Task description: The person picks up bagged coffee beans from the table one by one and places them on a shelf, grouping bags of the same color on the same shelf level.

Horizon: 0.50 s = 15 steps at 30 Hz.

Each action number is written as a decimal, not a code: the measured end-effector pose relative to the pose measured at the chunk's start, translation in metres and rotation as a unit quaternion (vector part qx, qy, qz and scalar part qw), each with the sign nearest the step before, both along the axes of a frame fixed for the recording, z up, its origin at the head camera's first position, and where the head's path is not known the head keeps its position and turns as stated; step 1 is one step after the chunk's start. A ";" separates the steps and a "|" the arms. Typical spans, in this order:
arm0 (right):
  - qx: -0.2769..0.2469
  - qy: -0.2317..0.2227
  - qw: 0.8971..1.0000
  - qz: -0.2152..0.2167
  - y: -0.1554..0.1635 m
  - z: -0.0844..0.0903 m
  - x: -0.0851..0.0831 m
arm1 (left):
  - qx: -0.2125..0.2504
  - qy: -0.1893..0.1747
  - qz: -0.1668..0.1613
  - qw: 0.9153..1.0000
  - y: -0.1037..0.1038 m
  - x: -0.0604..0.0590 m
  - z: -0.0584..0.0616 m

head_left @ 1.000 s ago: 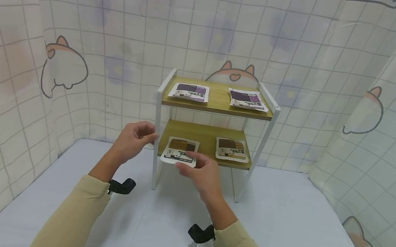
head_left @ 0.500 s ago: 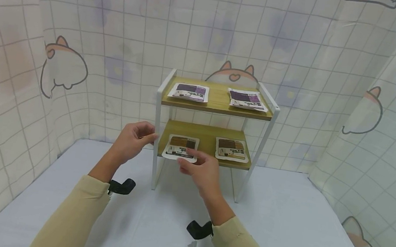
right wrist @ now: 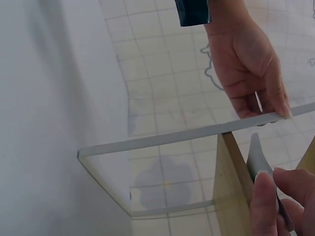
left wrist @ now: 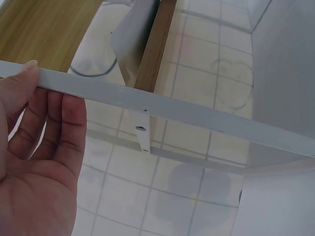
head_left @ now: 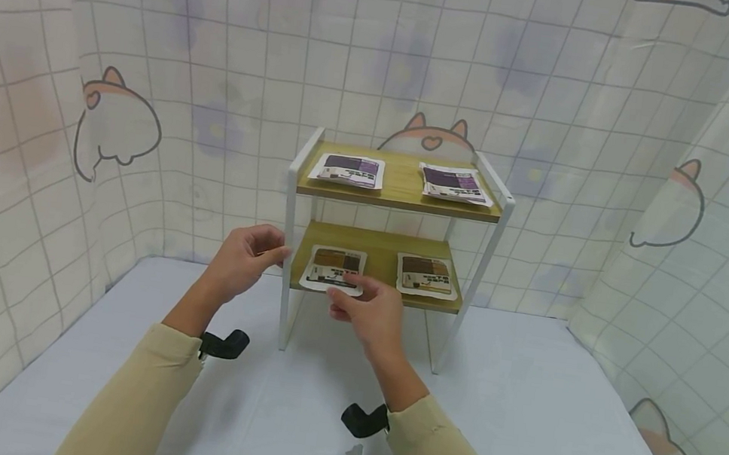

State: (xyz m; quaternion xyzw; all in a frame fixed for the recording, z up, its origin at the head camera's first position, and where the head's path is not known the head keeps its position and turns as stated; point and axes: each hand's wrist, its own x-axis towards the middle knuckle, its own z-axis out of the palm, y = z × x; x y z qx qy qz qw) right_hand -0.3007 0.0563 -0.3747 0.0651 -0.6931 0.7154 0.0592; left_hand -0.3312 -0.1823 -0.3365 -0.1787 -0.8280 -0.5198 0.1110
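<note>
A flat pouch is held at the front edge of the lower shelf.

The right hand (head_left: 369, 314) is closed in a pinch on the near edge of a flat white pouch with a brown label (head_left: 334, 269), which lies at the front left corner of the lower wooden board of a small white-framed two-tier shelf (head_left: 400, 190). The left hand (head_left: 243, 258) is curled around the shelf's front left post. The pouch is judged almost placed; it is not yet released. A similar brown pouch (head_left: 426, 274) lies beside it, two purple pouches (head_left: 350, 169) on the top board. The shelf stands at the back edge of a white tabletop (head_left: 521, 398), enclosed by a checked cat-print curtain (head_left: 117, 76).
</note>
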 end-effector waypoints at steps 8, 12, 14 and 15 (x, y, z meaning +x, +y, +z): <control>0.011 0.007 1.000 -0.013 -0.002 0.001 -0.001 | 0.001 0.002 -0.003 1.000 -0.001 0.001 0.000; 0.004 0.012 1.000 -0.018 -0.004 0.001 -0.002 | 0.000 0.002 -0.006 1.000 -0.001 0.001 0.001; 0.001 0.014 1.000 -0.020 -0.004 0.001 -0.003 | 0.000 0.000 -0.005 1.000 0.000 0.001 0.001; -0.001 0.013 1.000 -0.022 -0.004 0.002 -0.003 | 0.000 0.000 -0.005 1.000 0.000 0.001 0.001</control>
